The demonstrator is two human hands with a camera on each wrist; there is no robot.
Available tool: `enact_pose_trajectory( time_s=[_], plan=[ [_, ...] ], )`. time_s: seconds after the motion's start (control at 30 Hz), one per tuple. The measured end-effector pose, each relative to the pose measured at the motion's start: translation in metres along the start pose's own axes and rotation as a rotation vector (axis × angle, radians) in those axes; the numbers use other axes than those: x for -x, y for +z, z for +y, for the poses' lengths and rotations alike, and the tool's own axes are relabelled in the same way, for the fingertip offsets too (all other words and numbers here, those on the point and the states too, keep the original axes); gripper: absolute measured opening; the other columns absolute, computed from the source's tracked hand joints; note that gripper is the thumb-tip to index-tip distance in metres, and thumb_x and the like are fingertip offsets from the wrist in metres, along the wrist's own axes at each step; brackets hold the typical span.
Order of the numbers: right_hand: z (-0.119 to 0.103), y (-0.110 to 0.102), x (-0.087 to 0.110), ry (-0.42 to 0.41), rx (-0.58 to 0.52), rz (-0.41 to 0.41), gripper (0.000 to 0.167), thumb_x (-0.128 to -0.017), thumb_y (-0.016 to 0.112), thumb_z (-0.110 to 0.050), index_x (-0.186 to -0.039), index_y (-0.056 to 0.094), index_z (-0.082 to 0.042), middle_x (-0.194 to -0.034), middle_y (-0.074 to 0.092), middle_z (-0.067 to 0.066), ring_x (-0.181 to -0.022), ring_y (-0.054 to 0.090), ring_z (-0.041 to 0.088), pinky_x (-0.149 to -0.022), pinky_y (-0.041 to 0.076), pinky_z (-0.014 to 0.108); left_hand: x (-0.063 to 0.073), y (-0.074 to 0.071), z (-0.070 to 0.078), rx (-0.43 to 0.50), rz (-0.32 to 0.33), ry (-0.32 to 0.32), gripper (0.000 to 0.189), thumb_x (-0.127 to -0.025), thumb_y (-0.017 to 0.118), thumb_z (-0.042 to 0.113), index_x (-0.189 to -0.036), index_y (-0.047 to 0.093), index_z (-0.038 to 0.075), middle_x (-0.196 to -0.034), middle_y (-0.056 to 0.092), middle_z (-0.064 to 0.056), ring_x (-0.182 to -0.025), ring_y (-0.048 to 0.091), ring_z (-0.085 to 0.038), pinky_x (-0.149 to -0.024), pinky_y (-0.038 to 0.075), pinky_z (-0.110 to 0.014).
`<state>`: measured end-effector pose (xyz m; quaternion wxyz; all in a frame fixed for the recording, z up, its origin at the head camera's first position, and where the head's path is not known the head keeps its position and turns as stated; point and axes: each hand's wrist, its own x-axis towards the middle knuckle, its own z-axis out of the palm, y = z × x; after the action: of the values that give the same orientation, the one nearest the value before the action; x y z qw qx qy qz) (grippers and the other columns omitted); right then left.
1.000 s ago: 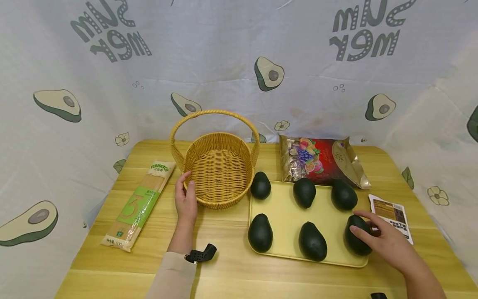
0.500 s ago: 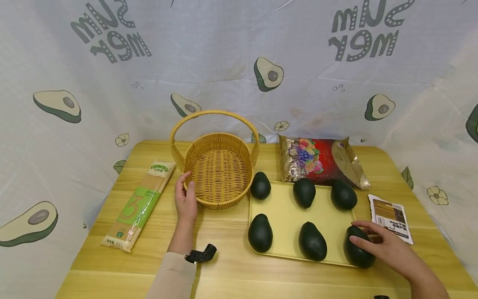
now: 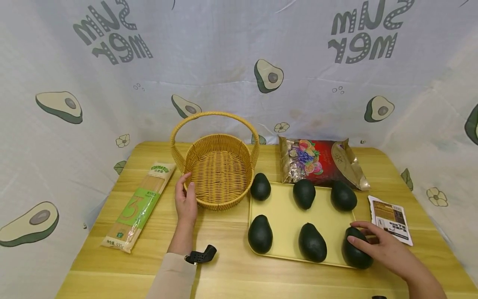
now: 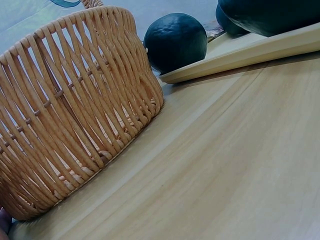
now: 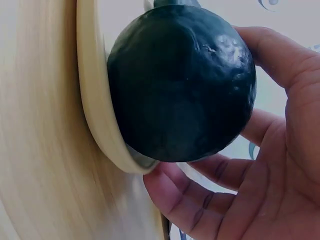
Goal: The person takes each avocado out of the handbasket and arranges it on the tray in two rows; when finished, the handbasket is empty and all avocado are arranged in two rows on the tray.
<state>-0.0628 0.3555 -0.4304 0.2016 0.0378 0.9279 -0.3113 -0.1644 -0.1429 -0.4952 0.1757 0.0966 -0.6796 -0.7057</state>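
Observation:
In the head view my right hand (image 3: pixel 386 247) grips a dark green avocado (image 3: pixel 355 254) at the front right corner of the yellow tray (image 3: pixel 280 203). Close up in the right wrist view, the avocado's rounded end (image 5: pixel 180 85) sits against the tray rim (image 5: pixel 97 100), with my thumb on one side and fingers on the other. My left hand (image 3: pixel 186 205) holds the near left side of a round wicker basket (image 3: pixel 220 176) with a tall handle. Nothing lies in the basket. Just a sliver of that hand shows in the left wrist view, beside the basket wall (image 4: pixel 85 100).
Several other avocados (image 3: pixel 260 234) stand on the tray in two rows. Behind it lies a red and gold packet (image 3: pixel 323 160); a small white and brown packet (image 3: pixel 391 218) is to its right. A noodle pack (image 3: pixel 140 205) lies left of the basket. A printed curtain (image 3: pixel 224 54) hangs behind the table.
My right hand has shifted the avocado toward the tray's front edge, and it now stands slightly nearer the corner. My left hand and the basket have kept their places.

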Motion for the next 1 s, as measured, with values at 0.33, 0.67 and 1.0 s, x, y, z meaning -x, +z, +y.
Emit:
enact_pose_trajectory(
  time_s=[0.33,0.67,1.0],
  plan=[
    [-0.011,0.006,0.003,-0.045,0.009,-0.023,0.059,-0.104,0.059,-0.040,-0.146,0.044,-0.002,-0.136,0.053,0.035,-0.119,0.057,0.051,-0.084,0.054,0.047,0.000,0.001,-0.001,0.021,0.004,0.010,0.038,-0.107,0.046,0.018,-0.143,0.051,0.009,-0.161,0.036,-0.007,-0.149,0.027,-0.020,-0.116,0.025,-0.040],
    [-0.014,0.004,0.006,-0.030,0.011,-0.061,0.062,-0.102,0.060,-0.042,-0.149,0.044,-0.005,-0.126,0.063,0.024,-0.114,0.062,0.039,-0.081,0.053,0.043,0.000,0.001,0.000,0.028,-0.001,0.014,0.038,-0.107,0.045,0.017,-0.143,0.050,0.007,-0.161,0.035,-0.008,-0.152,0.024,-0.021,-0.120,0.022,-0.046],
    [-0.009,-0.008,0.007,0.065,0.097,-0.037,0.075,-0.099,0.060,-0.054,-0.150,0.042,-0.002,-0.145,0.043,0.043,-0.128,0.048,0.060,-0.093,0.050,0.060,0.000,0.001,0.001,0.033,-0.010,0.001,0.040,-0.107,0.045,0.017,-0.145,0.048,0.007,-0.163,0.033,-0.009,-0.152,0.022,-0.023,-0.120,0.022,-0.046]
  ],
)
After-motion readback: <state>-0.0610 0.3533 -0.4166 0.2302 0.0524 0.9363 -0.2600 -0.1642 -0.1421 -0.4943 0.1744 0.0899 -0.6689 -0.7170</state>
